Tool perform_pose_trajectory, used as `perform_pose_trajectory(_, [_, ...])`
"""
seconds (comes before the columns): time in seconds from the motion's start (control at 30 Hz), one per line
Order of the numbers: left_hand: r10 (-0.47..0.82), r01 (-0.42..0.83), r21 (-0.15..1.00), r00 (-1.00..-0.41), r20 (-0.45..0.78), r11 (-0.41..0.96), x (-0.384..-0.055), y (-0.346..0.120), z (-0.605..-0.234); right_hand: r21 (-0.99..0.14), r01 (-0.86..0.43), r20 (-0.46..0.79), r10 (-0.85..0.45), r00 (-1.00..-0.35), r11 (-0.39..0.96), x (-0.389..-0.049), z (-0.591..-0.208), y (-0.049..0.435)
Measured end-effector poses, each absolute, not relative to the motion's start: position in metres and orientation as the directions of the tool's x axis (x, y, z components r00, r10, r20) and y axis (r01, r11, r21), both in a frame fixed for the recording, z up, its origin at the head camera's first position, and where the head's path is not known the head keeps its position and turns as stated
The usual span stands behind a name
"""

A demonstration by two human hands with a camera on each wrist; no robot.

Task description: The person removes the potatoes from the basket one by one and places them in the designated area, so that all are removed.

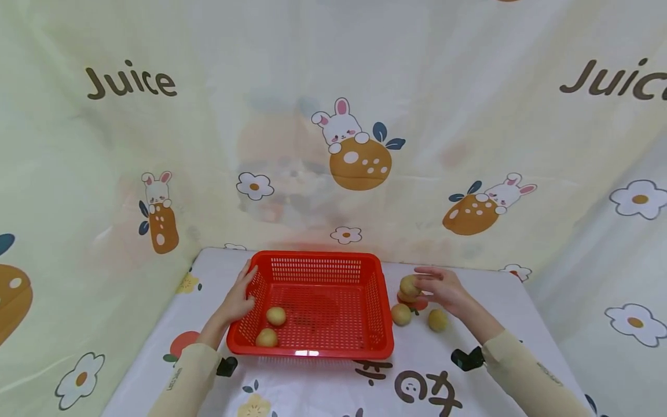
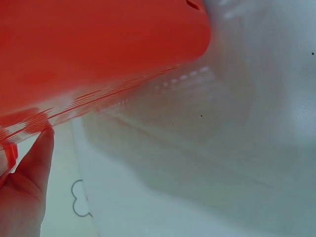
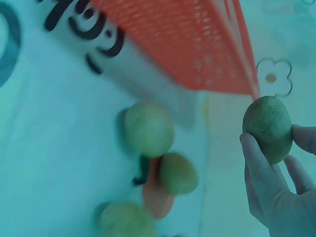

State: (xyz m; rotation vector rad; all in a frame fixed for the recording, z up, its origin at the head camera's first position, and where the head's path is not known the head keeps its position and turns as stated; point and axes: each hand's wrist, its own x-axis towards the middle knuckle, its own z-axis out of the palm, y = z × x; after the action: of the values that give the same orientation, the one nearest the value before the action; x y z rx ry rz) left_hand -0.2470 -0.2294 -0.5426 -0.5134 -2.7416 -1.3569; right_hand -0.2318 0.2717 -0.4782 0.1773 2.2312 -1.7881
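My right hand holds a yellowish-brown potato between thumb and fingers, raised to the right of a red plastic basket. Below the held one, the right wrist view shows a potato, a second potato and a third potato on the tablecloth. My left hand grips the basket's left side near the rim; in the left wrist view a finger touches its slotted wall. Inside the basket, at the left, lie one potato and another potato.
A white printed tablecloth covers the table under the basket. Behind it hangs a pale curtain with rabbit and orange prints, continuing along both sides. Dark wrist devices show at the left sleeve and the right sleeve.
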Motion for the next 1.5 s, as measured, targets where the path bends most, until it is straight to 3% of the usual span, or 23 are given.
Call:
perform_pose_trajectory(0.33, [0.303, 0.405, 0.758, -0.91, 0.282, 0.511, -0.241, -0.23, -0.54, -0.955, 0.281, -0.288, -0.069, -0.955, 0.099, -0.204, -0.51, 0.298])
perform_pose_trajectory(0.6, [0.284, 0.31, 0.774, -0.943, 0.175, 0.552, -0.243, -0.228, -0.538, -0.936, 0.306, -0.311, -0.006, -0.95, 0.174, -0.185, -0.532, 0.296])
perform_pose_trajectory(1.1, [0.278, 0.295, 0.773, -0.947, 0.16, 0.561, -0.245, -0.228, -0.54, -0.919, 0.277, -0.278, 0.035, -0.96, 0.279, -0.175, -0.546, 0.278])
perform_pose_trajectory(1.5, [0.271, 0.272, 0.783, -0.953, 0.138, 0.559, -0.248, -0.229, -0.542, -0.933, 0.27, -0.274, 0.018, -0.962, 0.236, -0.167, -0.563, 0.269])
